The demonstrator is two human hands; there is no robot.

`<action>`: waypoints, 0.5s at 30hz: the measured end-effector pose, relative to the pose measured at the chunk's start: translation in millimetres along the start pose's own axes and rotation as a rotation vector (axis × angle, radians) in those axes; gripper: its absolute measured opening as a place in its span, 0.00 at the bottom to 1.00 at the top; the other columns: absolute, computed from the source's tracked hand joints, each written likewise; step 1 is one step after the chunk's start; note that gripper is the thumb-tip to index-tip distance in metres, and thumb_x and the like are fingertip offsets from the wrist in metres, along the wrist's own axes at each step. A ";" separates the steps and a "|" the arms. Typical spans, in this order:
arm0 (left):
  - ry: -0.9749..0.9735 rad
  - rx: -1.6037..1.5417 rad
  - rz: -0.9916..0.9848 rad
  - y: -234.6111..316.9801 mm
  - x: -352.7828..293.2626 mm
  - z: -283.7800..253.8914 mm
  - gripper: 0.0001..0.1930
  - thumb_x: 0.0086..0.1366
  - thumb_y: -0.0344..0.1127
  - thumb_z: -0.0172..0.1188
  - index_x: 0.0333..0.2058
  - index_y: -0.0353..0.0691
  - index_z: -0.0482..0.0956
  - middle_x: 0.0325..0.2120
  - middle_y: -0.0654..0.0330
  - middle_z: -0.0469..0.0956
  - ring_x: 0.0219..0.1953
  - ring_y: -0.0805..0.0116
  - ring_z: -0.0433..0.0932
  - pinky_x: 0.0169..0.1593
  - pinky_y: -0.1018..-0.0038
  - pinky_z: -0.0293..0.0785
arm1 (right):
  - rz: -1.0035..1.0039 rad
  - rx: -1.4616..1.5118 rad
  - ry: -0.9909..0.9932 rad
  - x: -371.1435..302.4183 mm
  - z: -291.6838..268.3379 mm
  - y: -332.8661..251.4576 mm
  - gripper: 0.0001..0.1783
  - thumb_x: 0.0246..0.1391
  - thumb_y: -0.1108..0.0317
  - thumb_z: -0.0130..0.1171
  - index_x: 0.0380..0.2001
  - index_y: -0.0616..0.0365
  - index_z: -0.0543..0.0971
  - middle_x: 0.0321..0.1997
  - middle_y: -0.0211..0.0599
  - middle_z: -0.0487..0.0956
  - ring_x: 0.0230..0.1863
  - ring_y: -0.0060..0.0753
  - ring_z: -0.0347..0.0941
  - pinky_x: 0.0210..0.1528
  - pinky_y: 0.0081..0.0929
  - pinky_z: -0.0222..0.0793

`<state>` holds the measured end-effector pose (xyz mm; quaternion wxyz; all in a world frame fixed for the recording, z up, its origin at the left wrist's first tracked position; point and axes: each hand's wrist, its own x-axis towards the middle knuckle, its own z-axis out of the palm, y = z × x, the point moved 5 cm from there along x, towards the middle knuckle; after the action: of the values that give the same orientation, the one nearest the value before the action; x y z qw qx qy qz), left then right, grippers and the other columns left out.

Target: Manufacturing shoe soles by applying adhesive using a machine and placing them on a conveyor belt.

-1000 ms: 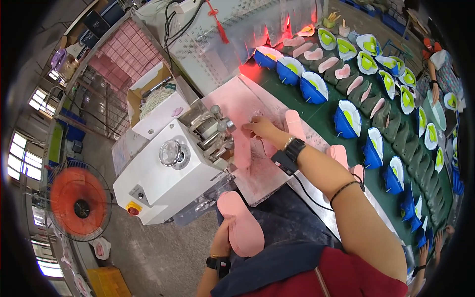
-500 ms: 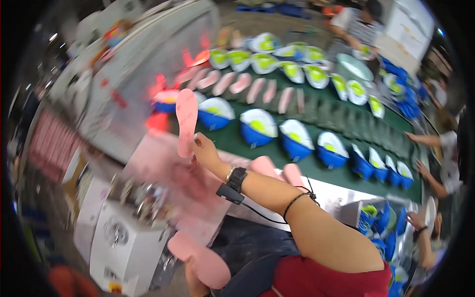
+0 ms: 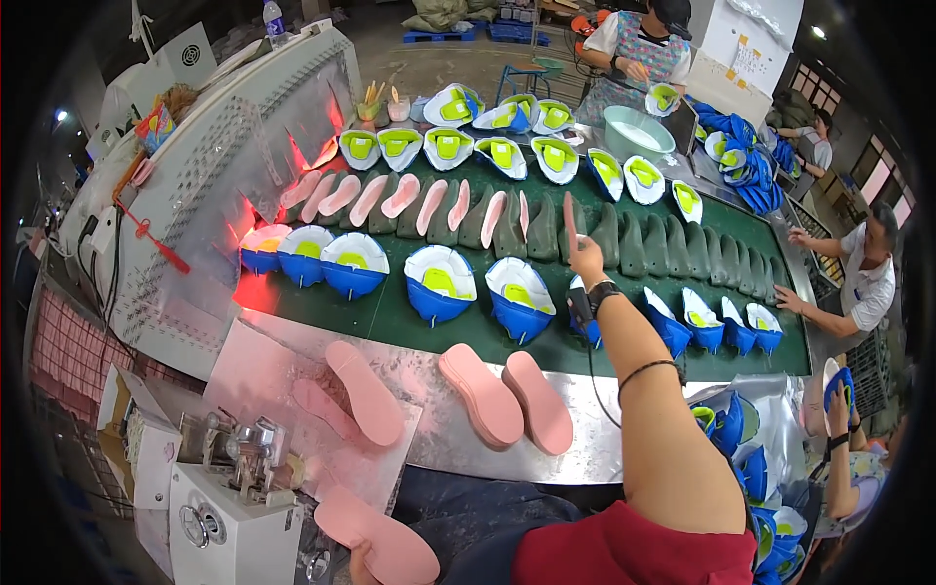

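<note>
My right hand (image 3: 587, 261) reaches out over the green conveyor belt, fingers closed on a pink insole (image 3: 570, 219) seen almost edge-on. That insole is held upright against a row of dark green shoe lasts (image 3: 632, 244); whether it touches one I cannot tell. Lasts to the left carry pink insoles (image 3: 437, 207) lying on them. Low in the view, my left hand (image 3: 361, 564) grips another pink insole (image 3: 385, 541), which hides most of its fingers. Two piles of pink insoles (image 3: 481, 395) lie on the metal ledge, and one more insole (image 3: 366, 395) rests on a pink-dusted board (image 3: 249, 375).
Blue shoe uppers (image 3: 439, 283) with white and yellow-green linings line both sides of the lasts. A red-glowing heater machine (image 3: 224, 195) stands left, a small white machine (image 3: 234, 526) near left. Co-workers stand by a pale green basin (image 3: 639, 134) and at the belt's right end.
My right hand has carried its insole rightward, from above the dusted board to the row of lasts. The view has steadied and turned. My left hand still holds its insole low.
</note>
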<state>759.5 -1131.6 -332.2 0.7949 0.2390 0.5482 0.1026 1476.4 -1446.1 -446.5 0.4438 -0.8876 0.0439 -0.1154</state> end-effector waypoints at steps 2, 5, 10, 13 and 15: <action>-0.014 -0.005 0.005 -1.2 -0.2 3.7 0.34 0.64 0.53 0.57 0.61 0.33 0.67 0.56 0.47 0.73 0.58 0.49 0.73 0.60 0.55 0.71 | -0.095 0.059 -0.027 -3.6 18.3 -16.7 0.21 0.47 0.69 0.58 0.48 0.57 0.81 0.32 0.52 0.84 0.36 0.49 0.83 0.42 0.42 0.75; -0.042 -0.031 -0.020 -3.2 0.7 6.8 0.34 0.65 0.52 0.57 0.61 0.33 0.66 0.56 0.46 0.73 0.58 0.49 0.73 0.61 0.55 0.71 | -0.056 0.050 -0.045 -47.5 44.2 -74.2 0.22 0.45 0.70 0.60 0.47 0.62 0.80 0.35 0.51 0.82 0.40 0.49 0.80 0.45 0.40 0.74; -0.186 0.050 0.075 4.9 11.0 16.4 0.28 0.66 0.46 0.55 0.59 0.33 0.68 0.53 0.48 0.75 0.54 0.52 0.76 0.57 0.58 0.73 | -0.471 0.406 -0.732 -258.4 66.0 -220.7 0.12 0.57 0.64 0.61 0.40 0.59 0.79 0.33 0.41 0.79 0.31 0.32 0.73 0.35 0.36 0.70; -0.205 0.020 0.245 18.1 23.7 20.4 0.17 0.63 0.25 0.56 0.51 0.31 0.74 0.44 0.51 0.79 0.47 0.56 0.81 0.50 0.62 0.80 | -0.600 0.409 -1.222 -424.9 42.8 -262.0 0.12 0.60 0.61 0.60 0.39 0.59 0.79 0.30 0.39 0.76 0.30 0.29 0.71 0.32 0.34 0.69; -0.139 0.141 0.301 22.1 31.2 18.0 0.16 0.64 0.25 0.60 0.50 0.32 0.75 0.42 0.56 0.80 0.45 0.65 0.81 0.47 0.69 0.80 | -0.562 0.320 -1.428 -491.5 29.2 -265.8 0.15 0.58 0.58 0.61 0.32 0.62 0.78 0.31 0.47 0.78 0.30 0.42 0.75 0.34 0.38 0.71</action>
<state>790.0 -1104.0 -341.8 0.7879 0.3797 0.4559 0.1650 1000.5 -1174.7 -332.8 0.4411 -0.6499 -0.4958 0.3704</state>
